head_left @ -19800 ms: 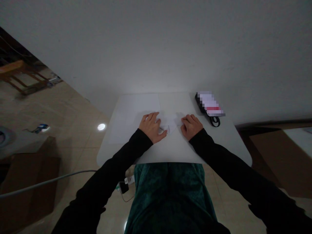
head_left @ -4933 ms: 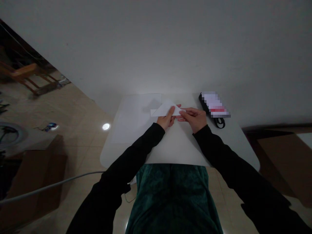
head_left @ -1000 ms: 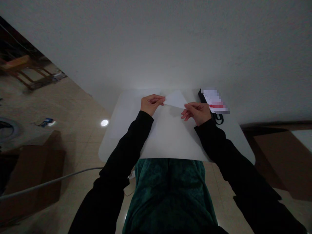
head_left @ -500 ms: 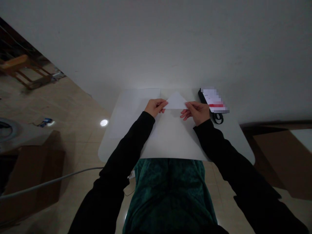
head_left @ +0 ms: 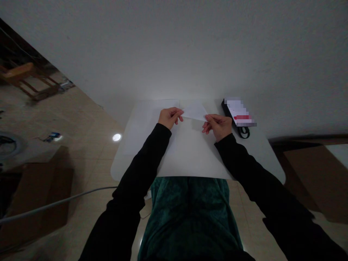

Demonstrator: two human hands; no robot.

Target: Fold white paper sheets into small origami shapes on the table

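Between my two hands is a folded piece of white paper (head_left: 194, 111), roughly triangular, with its point toward the wall. My left hand (head_left: 170, 116) pinches its left corner between thumb and forefinger. The right corner is pinched by my right hand (head_left: 218, 125), whose other fingers curl loosely below. The paper tilts, its left end farther from me than its right, just above the white table (head_left: 195, 156). Flat sheets of white paper (head_left: 144, 123) lie on the table's left side, partly behind my left hand and forearm.
A phone-like device (head_left: 239, 112) with a lit, partly blurred screen and a black strap (head_left: 244, 132) lies at the table's right. The wall (head_left: 174, 50) rises behind the table. Cardboard boxes (head_left: 46, 192) stand left; a grey cable (head_left: 67, 200) runs toward the table.
My left hand has moved slightly away from me and to the left, so the folded paper has turned from level to slanted. My right hand has barely shifted and still pinches its corner.
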